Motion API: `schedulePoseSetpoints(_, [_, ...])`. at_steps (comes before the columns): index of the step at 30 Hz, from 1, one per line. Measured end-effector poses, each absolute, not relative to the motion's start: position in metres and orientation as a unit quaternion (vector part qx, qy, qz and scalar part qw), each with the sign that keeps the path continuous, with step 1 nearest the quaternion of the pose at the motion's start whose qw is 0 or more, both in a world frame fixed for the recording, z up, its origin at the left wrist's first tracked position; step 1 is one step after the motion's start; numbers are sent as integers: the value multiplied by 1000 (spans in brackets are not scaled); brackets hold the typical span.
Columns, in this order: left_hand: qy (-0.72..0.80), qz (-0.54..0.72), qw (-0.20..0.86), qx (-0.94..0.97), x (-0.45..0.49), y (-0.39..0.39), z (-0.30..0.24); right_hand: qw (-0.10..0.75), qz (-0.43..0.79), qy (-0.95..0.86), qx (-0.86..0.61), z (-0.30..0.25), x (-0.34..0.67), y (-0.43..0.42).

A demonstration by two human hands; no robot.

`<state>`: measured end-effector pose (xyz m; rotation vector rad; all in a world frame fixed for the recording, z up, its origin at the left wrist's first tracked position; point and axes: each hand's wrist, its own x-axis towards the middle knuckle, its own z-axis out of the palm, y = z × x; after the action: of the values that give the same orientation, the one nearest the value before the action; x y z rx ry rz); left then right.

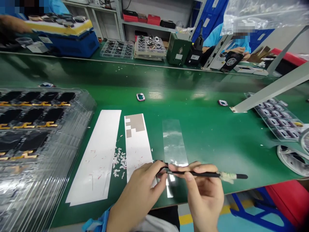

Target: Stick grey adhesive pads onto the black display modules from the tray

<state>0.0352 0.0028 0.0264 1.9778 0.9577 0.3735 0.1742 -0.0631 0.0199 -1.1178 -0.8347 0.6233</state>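
Slim black rod-like tool with pale tape wrapping point(209, 174) sits at four o'clock; long white paper sheets point(96, 141) lie at eight, a clear plastic strip point(173, 138) partly beneath the hands; right hand point(205, 188), fingers nearly closed, pinches the tool, left hand point(141, 185) a small dark part point(161, 170)
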Motion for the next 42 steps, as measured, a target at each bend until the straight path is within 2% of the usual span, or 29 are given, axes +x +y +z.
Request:
schedulePoseSetpoints(11, [386,305,478,728,35,9,17,737,235,-433,-463,21,154,-49])
schedulePoseSetpoints(23, [382,250,463,760,28,6,19,738,169,-438,-485,19,134,-44])
schedulePoseSetpoints(42, [388,236,431,780,24,4,15,733,173,-434,-494,16,133,-41])
